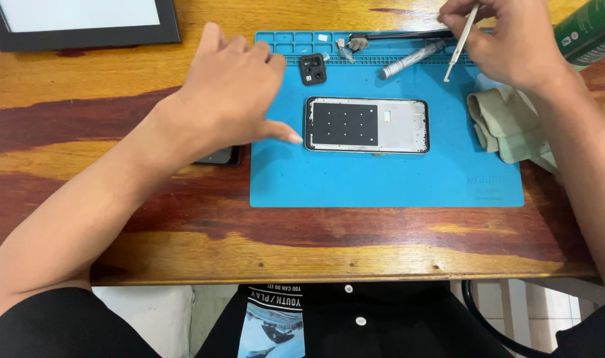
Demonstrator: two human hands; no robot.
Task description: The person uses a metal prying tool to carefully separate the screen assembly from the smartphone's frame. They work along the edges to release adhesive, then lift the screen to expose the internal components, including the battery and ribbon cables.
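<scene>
Head view: phone frame [367, 125] sits stripped at mat [382, 179] centre, camera bezel [312, 69] already off at 11 o'clock. Left hand [233, 89] hovers spread just beside the frame; right hand [515, 40] pinches a thin white stick [460, 46] at 1 o'clock. Reassembly looks undone.

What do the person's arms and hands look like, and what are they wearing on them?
Both arms are bare from wrist to past the elbow. There are no gloves, rings, watch or bracelets on the left hand or the right hand. Short black sleeves cover the upper arms, part of a black button-up shirt with small white buttons and a printed patch.
</scene>
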